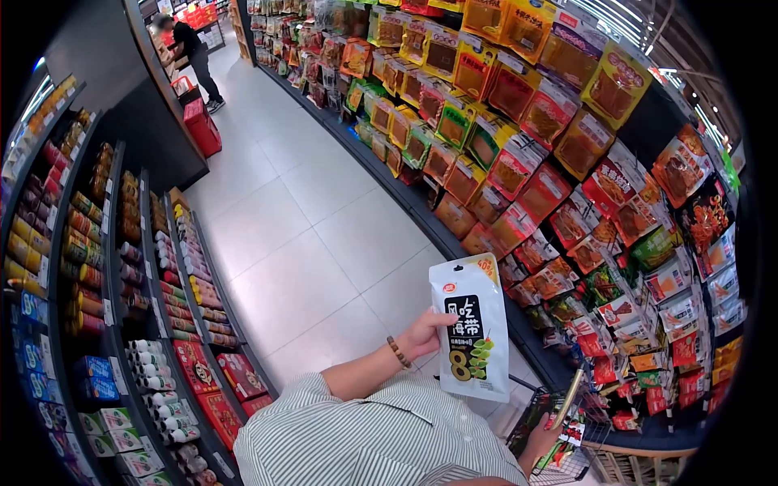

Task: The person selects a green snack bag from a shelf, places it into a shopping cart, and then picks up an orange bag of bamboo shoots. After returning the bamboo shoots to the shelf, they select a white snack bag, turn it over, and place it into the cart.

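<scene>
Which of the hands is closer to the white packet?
Left. The left hand grips the white packet at its edge; the right hand is apart from it, lower and further right, holding a thin gold item.

Stocked shelves (111,320) along the left, hanging packets (472,69) along the right, tiled floor (296,215) between them, another person (194,53) at the far end, pouch (474,328) in the left hand (423,333) before the wearer (381,433), cart (567,467) at lower right.

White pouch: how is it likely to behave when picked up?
The white pouch probably bends slightly yet keeps its shape: gripped at one side by the left hand, it looks nearly flat. Its smooth film may be slippery.
</scene>
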`<action>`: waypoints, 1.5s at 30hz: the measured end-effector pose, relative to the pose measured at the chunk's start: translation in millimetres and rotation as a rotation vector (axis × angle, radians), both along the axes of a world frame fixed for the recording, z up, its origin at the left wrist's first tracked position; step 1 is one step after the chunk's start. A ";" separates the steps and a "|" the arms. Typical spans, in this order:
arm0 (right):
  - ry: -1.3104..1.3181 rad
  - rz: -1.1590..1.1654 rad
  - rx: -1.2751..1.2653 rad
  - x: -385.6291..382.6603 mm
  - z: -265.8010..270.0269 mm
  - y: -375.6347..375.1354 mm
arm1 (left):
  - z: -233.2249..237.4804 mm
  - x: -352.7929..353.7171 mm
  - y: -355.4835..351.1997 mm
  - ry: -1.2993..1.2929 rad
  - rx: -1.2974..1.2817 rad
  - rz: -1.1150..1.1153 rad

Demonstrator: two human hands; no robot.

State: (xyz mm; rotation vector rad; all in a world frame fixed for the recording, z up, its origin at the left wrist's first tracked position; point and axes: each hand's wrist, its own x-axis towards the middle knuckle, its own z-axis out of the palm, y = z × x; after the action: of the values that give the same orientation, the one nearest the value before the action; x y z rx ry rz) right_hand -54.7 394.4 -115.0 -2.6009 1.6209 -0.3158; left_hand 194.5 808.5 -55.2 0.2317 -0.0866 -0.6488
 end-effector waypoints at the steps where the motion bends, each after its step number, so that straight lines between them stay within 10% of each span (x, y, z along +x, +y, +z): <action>1: 0.004 0.001 -0.001 1.1 -3.2 0.2 | -0.3 0.8 1.8 0.004 -0.001 0.001; 19: 0.004 0.059 -0.148 12.0 -3.2 51.8 | -3.8 9.9 25.4 -0.017 0.151 0.066; 45: -0.055 0.054 -0.014 -1.8 9.7 83.7 | -44.2 16.5 -58.1 0.155 -0.162 -0.447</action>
State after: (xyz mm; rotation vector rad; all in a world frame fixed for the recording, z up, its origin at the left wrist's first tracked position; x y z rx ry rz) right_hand -56.5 478.1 -105.3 -2.6169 1.5335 -0.3934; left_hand 211.0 750.3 -99.4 0.0014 -0.0414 -1.0972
